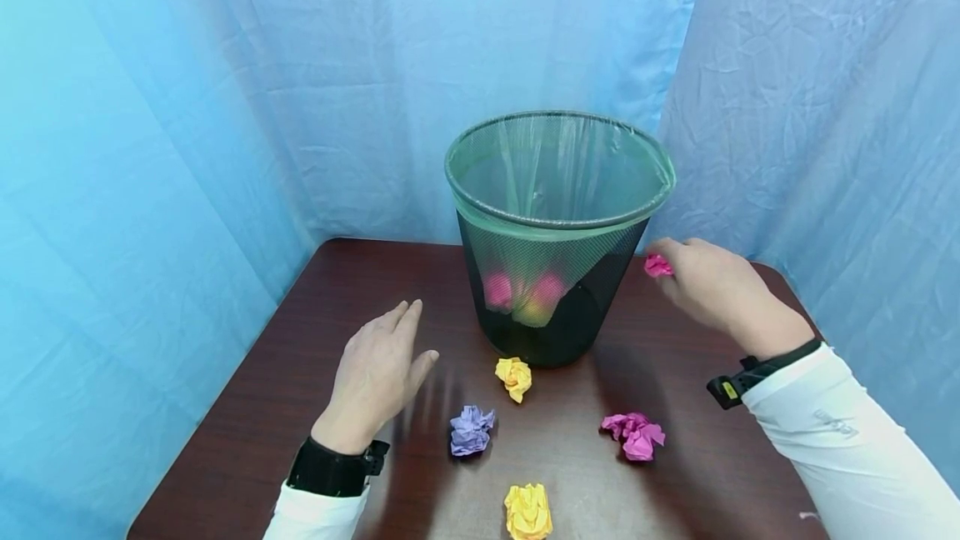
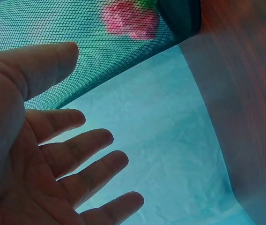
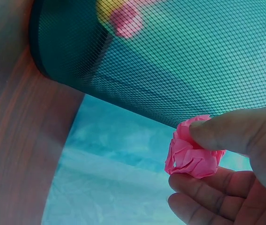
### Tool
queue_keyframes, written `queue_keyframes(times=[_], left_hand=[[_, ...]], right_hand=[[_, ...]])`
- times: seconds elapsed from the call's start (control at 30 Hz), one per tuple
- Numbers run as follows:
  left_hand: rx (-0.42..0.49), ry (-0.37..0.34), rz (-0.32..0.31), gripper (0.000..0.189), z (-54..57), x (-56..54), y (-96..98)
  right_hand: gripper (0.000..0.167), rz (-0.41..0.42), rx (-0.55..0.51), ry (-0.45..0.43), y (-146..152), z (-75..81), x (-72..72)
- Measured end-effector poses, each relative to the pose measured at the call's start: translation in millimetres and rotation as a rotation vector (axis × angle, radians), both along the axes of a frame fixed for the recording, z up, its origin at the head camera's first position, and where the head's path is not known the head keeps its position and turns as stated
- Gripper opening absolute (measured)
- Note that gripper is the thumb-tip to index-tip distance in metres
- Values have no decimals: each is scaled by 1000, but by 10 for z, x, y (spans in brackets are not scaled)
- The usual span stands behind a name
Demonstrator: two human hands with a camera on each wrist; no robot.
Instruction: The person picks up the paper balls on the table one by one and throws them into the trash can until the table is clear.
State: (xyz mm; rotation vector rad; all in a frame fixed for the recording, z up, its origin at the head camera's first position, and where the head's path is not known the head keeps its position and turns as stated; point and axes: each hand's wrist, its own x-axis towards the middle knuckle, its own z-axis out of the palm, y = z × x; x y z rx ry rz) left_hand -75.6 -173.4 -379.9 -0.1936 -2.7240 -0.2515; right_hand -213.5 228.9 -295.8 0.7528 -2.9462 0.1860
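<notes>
A black mesh wastebasket (image 1: 465, 248) lined with a thin green bag stands at the back of the table, with pink and yellow paper balls showing through its lower mesh. Beside its right side, my right hand (image 1: 712, 286) pinches a crumpled pink paper ball (image 3: 194, 152) between thumb and fingers, below rim height. My left hand (image 1: 375, 373) hovers left of the basket, fingers extended and holding nothing. Nearest to it lies a crumpled purple paper ball (image 1: 472, 430). A yellow paper ball (image 1: 514, 378) lies right at the basket's base.
On the dark wood table (image 1: 300, 407), a magenta paper ball (image 1: 636, 437) lies at the right and another yellow paper ball (image 1: 528, 512) near the front. Light blue curtains (image 1: 337, 90) hang behind and at both sides.
</notes>
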Motion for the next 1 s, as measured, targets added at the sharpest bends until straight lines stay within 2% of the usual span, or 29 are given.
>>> queue_keyframes(times=[0.23,1.0], left_hand=[[-7,12,-10,75,16,-8,9],[-3,9,-4,75,53,15,38]], right_hand=[[45,-16,15,6,29,108,-12],[45,-40,7,36,71,305,-5]])
